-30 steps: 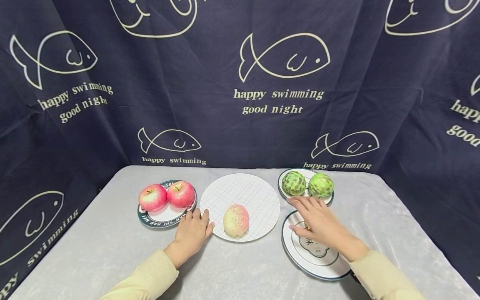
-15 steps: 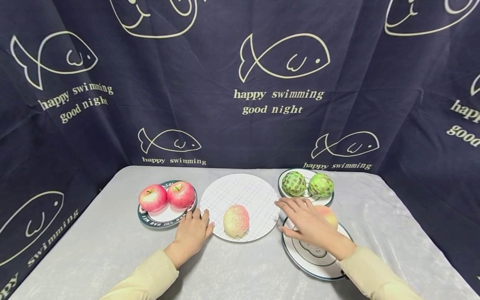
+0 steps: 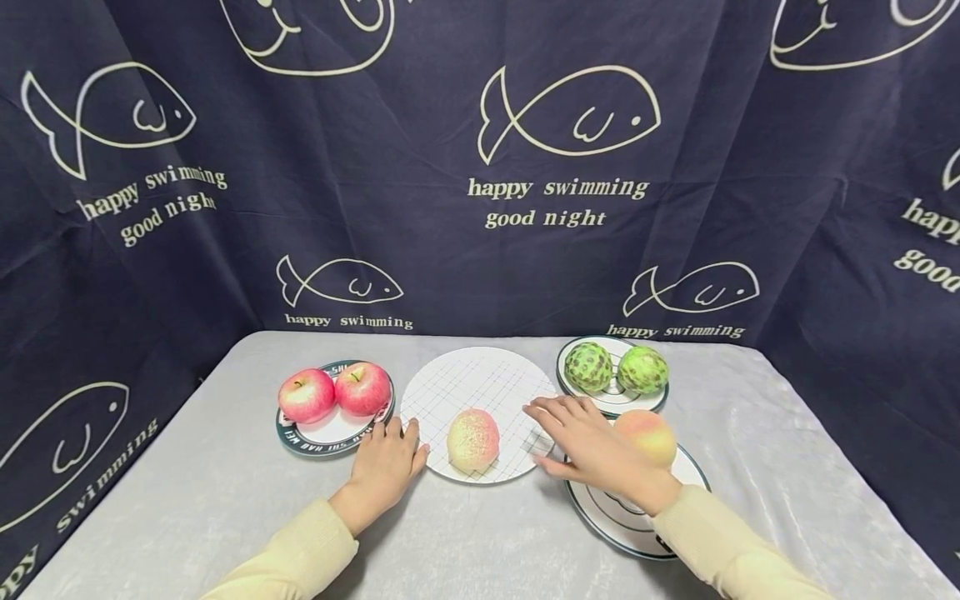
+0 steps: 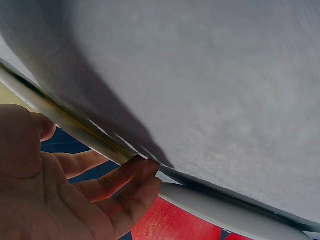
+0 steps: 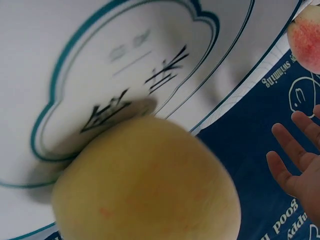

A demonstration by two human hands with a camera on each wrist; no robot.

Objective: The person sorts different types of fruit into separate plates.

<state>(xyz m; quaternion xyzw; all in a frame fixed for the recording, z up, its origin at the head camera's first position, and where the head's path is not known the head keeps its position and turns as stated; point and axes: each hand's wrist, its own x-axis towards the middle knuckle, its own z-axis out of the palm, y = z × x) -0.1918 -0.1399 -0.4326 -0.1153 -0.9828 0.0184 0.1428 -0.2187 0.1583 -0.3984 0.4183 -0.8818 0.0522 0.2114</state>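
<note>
My left hand (image 3: 381, 471) rests with relaxed fingers between the oval apple plate (image 3: 318, 448) and the white round plate (image 3: 480, 371); in the left wrist view its fingertips (image 4: 150, 167) are right at the plate edges. My right hand (image 3: 592, 446) hovers with spread fingers and nothing in them, its fingertips over the white plate's right edge. Behind that hand, a yellow-orange peach (image 3: 649, 437) sits on the right-hand, dark-rimmed plate (image 3: 615, 533); it looms large in the right wrist view (image 5: 150, 185). Another peach (image 3: 472, 442), pink and yellow, lies on the white plate.
Two red apples (image 3: 362, 389) lie on the oval plate at left. Two green, bumpy custard apples (image 3: 642, 370) sit on a small plate (image 3: 611, 343) at the back right. A dark blue curtain (image 3: 450, 275) stands behind the grey-covered table (image 3: 187, 500).
My right hand has moved left from over the right-hand plate towards the white plate. The peach it covered has come into view on that plate. My left hand has stayed put.
</note>
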